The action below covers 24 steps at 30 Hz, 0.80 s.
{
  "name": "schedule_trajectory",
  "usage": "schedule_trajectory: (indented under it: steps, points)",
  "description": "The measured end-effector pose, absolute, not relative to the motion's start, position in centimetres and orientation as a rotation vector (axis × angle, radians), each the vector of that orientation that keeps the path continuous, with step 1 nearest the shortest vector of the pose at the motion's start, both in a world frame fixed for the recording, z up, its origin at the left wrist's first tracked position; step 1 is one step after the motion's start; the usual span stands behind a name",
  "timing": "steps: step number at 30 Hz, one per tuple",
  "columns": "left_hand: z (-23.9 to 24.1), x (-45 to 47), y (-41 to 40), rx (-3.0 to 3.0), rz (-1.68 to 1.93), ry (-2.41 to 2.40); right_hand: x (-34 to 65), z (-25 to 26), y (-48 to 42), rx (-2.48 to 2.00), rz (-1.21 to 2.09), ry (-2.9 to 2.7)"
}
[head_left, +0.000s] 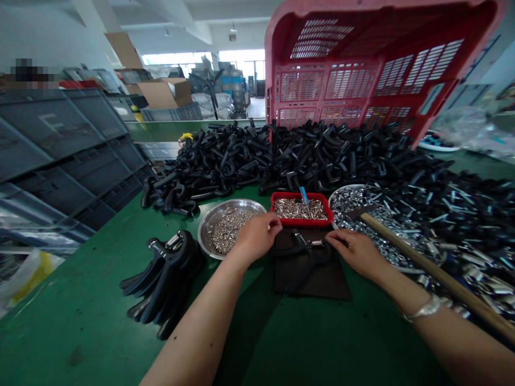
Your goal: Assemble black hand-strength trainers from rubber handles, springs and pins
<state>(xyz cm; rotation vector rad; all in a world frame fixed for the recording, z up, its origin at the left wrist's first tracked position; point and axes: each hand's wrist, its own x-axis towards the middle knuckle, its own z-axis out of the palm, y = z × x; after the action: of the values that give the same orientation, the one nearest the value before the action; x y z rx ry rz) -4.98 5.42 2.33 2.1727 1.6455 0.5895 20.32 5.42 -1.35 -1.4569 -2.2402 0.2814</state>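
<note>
From my end I see a black handle, green desk, red tray and red grid-patterned crate.

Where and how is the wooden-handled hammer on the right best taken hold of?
Probably by the middle of its wooden handle, from above with the right hand: it is long, slim and uncovered, lying across the metal parts and slanting back toward the person's right side, with the hammer head at the far end.
</note>
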Motion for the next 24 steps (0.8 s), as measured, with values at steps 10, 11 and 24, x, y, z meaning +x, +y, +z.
schedule_trajectory:
  steps: [10, 11, 24]
  points:
    - [-0.2, -0.1, 3.4, 2.35, 0.451, 1.642, 19.9, -2.5, 5.0, -1.475, 0.113, -2.176]
    - [-0.2, -0.2, 3.4, 2.349, 0.452, 1.643, 19.8, -2.5, 5.1, -1.476, 0.11, -2.17]
    - [-0.1, 0.1, 3.2, 2.283, 0.426, 1.734, 19.1, -1.5, 4.5, -1.376, -0.348, -2.596]
